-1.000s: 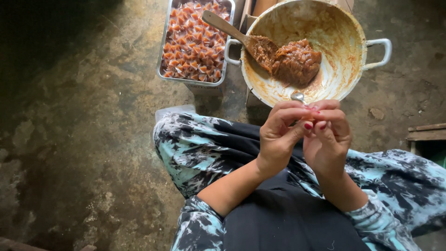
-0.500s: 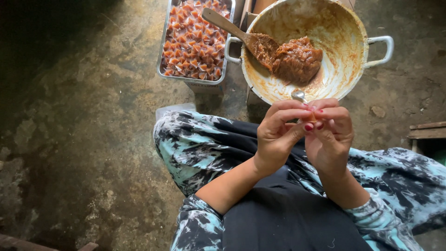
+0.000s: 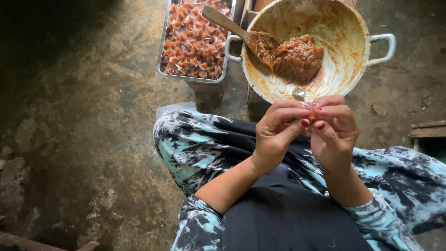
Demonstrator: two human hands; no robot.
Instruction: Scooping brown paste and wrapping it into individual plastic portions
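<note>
A steel tray (image 3: 163,56) is set on the floor at the far left of the work, filled with small wrapped orange-brown sweets (image 3: 195,44) packed close together; it is kept just beside the pan, so that finished pieces lie within easy reach. To its right a wide two-handled pan (image 3: 346,46) is placed directly beyond the knees, smeared inside and holding a lump of brown paste (image 3: 297,58). A wooden spatula (image 3: 223,21) is left resting in the paste with its handle leaning over the pan's left rim towards the tray.

Nearer, above the patterned lap, the left hand (image 3: 274,135) is raised with the forearm angled up from the lower left, its grip pinched closed, thumb pressed towards the fingertips. The right hand (image 3: 334,130) is held against it, fingers curled over. A small orange piece (image 3: 312,116) is gripped between the two sets of fingertips, just near of the pan's rim, and is mostly hidden. A small spoon's bowl (image 3: 299,94) is seen just above the fingers.
</note>
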